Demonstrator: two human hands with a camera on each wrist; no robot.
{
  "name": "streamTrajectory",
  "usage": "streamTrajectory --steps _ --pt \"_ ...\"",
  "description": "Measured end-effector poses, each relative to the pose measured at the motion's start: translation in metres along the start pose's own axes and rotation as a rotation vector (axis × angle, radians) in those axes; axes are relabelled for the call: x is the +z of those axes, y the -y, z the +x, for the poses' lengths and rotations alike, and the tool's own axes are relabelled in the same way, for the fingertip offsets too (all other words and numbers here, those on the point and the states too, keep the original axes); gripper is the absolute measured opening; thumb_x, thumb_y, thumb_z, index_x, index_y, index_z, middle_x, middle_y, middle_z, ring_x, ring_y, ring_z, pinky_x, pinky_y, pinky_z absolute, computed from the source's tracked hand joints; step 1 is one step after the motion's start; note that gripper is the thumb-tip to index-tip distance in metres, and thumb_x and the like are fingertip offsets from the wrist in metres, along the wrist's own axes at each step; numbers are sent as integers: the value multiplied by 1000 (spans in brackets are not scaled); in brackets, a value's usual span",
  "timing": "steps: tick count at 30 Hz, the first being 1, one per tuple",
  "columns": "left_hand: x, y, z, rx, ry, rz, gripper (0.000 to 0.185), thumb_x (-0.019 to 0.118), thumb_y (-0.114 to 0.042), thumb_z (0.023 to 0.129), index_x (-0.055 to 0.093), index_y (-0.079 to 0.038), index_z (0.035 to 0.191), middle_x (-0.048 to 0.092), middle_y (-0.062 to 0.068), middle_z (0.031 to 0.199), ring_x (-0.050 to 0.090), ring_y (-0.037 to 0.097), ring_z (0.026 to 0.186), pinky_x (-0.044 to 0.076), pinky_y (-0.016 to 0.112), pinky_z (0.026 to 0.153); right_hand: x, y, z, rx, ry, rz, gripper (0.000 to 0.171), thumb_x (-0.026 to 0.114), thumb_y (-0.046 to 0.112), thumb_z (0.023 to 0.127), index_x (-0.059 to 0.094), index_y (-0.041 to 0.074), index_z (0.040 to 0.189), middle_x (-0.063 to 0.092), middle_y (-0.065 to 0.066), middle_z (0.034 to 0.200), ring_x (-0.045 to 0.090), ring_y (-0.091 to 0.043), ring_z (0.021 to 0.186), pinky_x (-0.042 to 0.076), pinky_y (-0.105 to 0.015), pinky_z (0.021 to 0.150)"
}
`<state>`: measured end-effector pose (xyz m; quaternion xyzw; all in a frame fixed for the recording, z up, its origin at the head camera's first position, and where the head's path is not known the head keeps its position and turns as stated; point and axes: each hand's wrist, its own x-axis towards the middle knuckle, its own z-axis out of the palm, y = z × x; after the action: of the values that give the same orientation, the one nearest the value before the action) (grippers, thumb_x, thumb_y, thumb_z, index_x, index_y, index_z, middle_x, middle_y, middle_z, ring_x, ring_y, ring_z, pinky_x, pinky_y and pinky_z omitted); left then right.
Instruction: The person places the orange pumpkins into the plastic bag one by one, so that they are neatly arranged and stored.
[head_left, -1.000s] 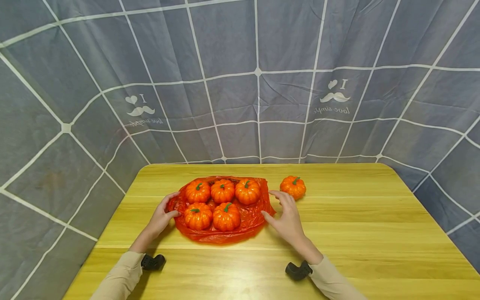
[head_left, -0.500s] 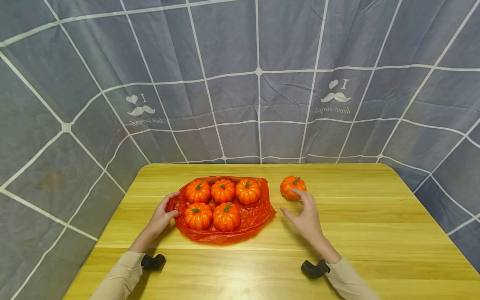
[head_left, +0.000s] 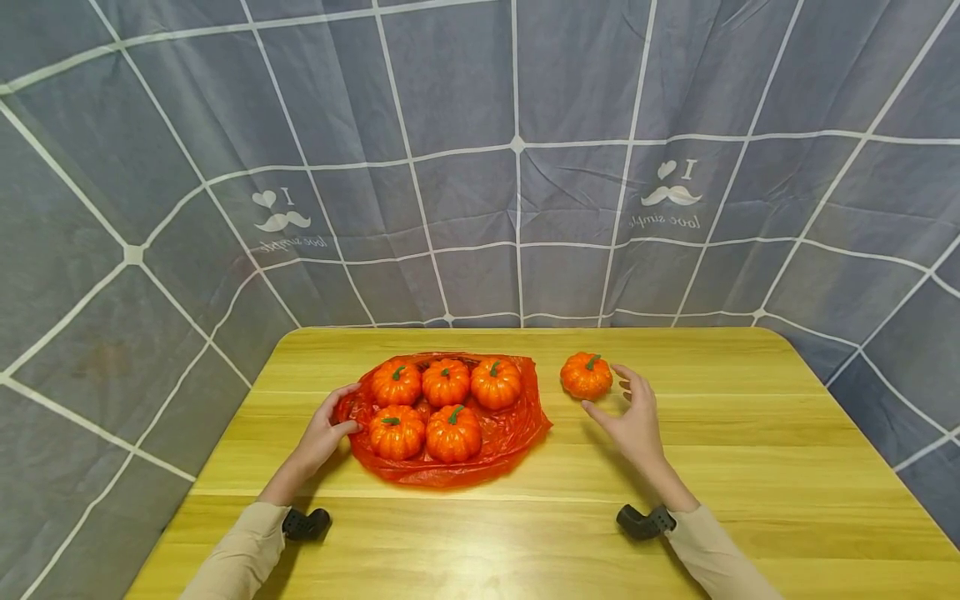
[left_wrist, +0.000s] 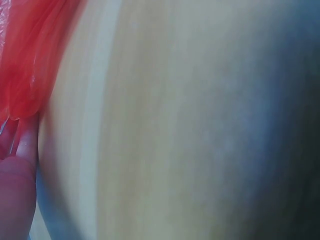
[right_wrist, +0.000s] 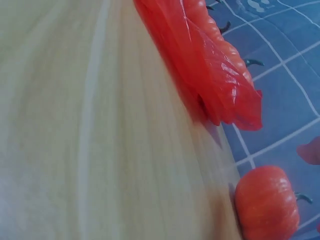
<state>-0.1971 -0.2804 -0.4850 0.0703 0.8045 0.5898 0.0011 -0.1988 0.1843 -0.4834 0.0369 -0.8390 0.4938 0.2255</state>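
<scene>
Wooden table (head_left: pixel 735 467): right grip (head_left: pixel 636 419), fingers spread, cups just beside lone pumpkin (head_left: pixel 587 376), not touching.

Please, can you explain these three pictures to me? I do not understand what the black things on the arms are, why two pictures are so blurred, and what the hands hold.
A person works with bare hands. The large picture comes from a camera on the head. The black things at the wrists are small cameras; their close views are blurred. On the wooden table lies a red plastic bag with five small pumpkins on it. The left hand holds the bag's left edge; the left wrist view shows the red plastic near a finger. The right hand is open around the single pumpkin, seemingly not yet gripping it. The right wrist view shows that pumpkin and the bag.
</scene>
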Motion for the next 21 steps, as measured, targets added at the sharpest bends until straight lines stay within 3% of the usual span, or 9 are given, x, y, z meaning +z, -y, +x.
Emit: streamTrajectory --steps 8,21 --pt "0 1 0 -12 -1 16 63 52 9 85 30 5 144 27 26 151 31 37 133 34 0 88 1 -4 6 84 25 9 79 82 15 71 42 -1 137 41 -24 139 41 -42 119 35 -53 102" --pt "0 -1 0 -21 7 15 64 53 9 86 29 5 145 26 27 151 31 39 134 34 1 88 10 -21 26 222 171 81 90 82 17 73 31 1 145 32 -23 149 40 -41 127 35 -52 108"
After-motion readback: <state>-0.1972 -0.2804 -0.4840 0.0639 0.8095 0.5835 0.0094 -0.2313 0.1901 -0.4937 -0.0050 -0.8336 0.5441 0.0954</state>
